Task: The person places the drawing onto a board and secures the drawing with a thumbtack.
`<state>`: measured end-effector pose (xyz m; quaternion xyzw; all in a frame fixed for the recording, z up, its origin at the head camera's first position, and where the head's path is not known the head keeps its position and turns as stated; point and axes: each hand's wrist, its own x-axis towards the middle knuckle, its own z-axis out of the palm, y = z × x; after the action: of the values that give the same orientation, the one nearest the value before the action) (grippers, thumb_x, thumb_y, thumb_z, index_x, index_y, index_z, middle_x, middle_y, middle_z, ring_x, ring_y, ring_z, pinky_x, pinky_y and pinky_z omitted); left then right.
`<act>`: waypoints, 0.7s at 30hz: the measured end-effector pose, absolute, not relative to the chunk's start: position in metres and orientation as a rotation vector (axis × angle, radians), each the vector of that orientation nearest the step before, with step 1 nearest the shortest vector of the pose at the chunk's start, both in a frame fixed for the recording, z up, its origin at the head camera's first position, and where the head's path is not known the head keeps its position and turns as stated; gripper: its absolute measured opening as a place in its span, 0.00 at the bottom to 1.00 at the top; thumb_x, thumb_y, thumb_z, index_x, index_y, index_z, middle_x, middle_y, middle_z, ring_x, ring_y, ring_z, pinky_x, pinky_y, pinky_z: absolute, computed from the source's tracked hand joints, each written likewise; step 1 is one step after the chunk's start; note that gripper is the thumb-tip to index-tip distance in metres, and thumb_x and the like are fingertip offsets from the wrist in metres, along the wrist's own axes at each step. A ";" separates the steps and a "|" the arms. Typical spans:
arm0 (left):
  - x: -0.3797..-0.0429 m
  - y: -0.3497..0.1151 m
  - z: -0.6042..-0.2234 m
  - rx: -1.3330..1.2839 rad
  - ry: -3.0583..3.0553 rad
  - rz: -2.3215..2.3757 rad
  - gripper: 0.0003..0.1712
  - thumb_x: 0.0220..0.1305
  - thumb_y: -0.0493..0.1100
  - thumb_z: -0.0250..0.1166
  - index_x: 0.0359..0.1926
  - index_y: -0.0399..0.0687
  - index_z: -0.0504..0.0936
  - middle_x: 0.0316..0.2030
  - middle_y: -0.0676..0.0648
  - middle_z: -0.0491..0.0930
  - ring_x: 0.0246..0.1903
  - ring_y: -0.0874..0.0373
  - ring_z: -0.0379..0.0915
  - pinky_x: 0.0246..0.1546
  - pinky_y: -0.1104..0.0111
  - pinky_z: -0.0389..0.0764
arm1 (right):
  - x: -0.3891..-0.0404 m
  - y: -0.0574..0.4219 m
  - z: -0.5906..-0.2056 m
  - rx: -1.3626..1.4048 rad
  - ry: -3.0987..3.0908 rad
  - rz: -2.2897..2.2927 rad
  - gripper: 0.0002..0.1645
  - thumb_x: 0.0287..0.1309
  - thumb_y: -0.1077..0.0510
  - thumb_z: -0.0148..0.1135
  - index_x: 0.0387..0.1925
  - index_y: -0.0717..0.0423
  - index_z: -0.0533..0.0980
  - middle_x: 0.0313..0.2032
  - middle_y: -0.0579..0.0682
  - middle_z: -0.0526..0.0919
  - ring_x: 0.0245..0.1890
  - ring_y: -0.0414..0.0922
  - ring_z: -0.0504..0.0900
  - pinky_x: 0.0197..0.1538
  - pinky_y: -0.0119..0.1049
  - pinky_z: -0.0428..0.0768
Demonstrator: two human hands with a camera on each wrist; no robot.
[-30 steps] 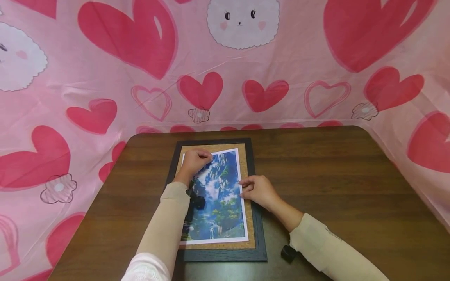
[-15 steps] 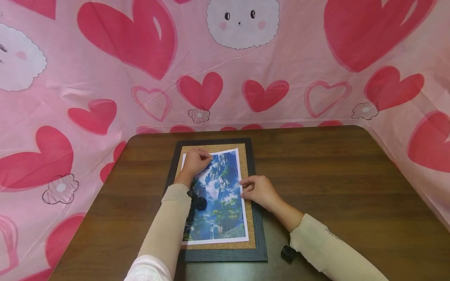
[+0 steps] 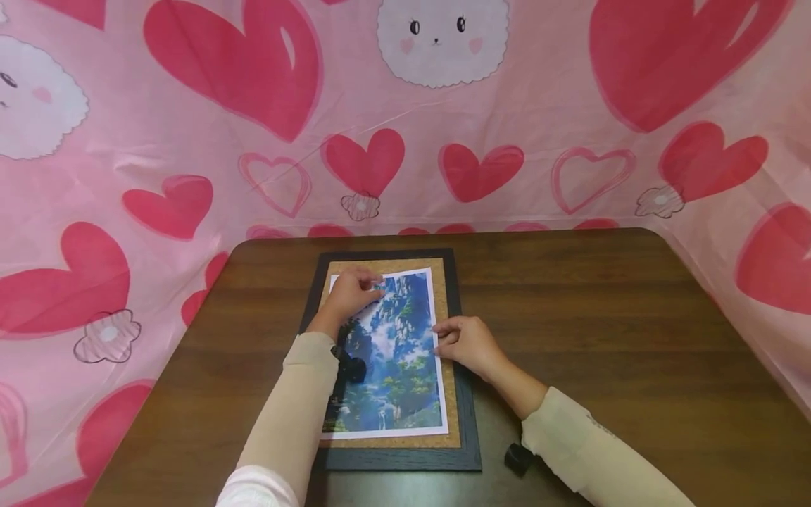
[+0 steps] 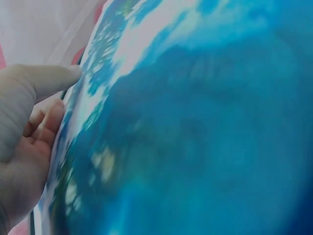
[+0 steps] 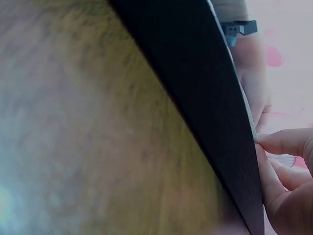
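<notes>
A printed mountain-landscape picture (image 3: 405,366) with a white border lies on a cork board (image 3: 437,441) with a dark frame (image 3: 405,460). My left hand (image 3: 348,296) is over the picture's upper left part. Its thumb and fingertips stand slightly apart. In the left wrist view, the left thumb (image 4: 54,81) reaches to the print's surface, with the fingers behind. My right hand (image 3: 469,345) rests at the picture's right edge, thumb and forefinger spaced along the white border. In the right wrist view, the right fingers (image 5: 283,142) touch near the frame's outer side.
The board lies on a brown wooden table (image 3: 602,338). Pink cloth (image 3: 418,176) with red hearts hangs behind and at both sides. A black wrist device (image 3: 518,459) is by the right sleeve, and another (image 3: 355,370) hangs over the picture from the left wrist.
The left thumb and fingertips, together earlier, have parted a little near the picture's top. The right hand and the board keep their places.
</notes>
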<state>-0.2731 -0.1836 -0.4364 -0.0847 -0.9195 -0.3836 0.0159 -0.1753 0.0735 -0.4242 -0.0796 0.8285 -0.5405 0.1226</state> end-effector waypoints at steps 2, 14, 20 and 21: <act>-0.269 -0.187 -0.433 -0.267 -2.887 -1.229 0.16 0.46 0.47 0.70 0.39 0.50 0.83 0.36 0.50 0.71 0.35 0.56 0.68 0.38 0.65 0.75 | -0.175 0.073 -0.424 -0.226 2.431 -1.566 0.18 0.38 0.67 0.70 0.37 0.58 0.79 0.30 0.49 0.81 0.27 0.41 0.79 0.31 0.34 0.79; -0.242 -0.202 -0.420 -0.435 -3.026 -1.231 0.22 0.44 0.47 0.71 0.44 0.51 0.81 0.39 0.50 0.74 0.37 0.54 0.67 0.43 0.61 0.73 | -0.163 0.079 -0.421 -0.259 2.454 -1.544 0.19 0.39 0.66 0.69 0.39 0.58 0.78 0.33 0.49 0.81 0.28 0.40 0.79 0.31 0.33 0.78; -0.227 -0.210 -0.412 -0.578 -2.992 -1.195 0.24 0.42 0.45 0.72 0.44 0.47 0.80 0.39 0.46 0.74 0.37 0.53 0.70 0.41 0.59 0.74 | -0.159 0.088 -0.421 -0.285 2.402 -1.604 0.19 0.40 0.66 0.68 0.40 0.59 0.78 0.36 0.51 0.80 0.29 0.41 0.79 0.31 0.33 0.78; -0.224 -0.211 -0.411 -0.588 -2.984 -1.195 0.24 0.42 0.46 0.72 0.44 0.46 0.80 0.38 0.46 0.74 0.37 0.54 0.70 0.41 0.59 0.74 | -0.158 0.090 -0.421 -0.284 2.395 -1.608 0.20 0.40 0.65 0.68 0.41 0.58 0.78 0.36 0.50 0.80 0.29 0.41 0.79 0.30 0.34 0.78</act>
<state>-0.2241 -0.2112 -0.4114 -0.1795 -0.9114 -0.3649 -0.0629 -0.1580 0.0899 -0.4206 -0.0972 0.8203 -0.5505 0.1212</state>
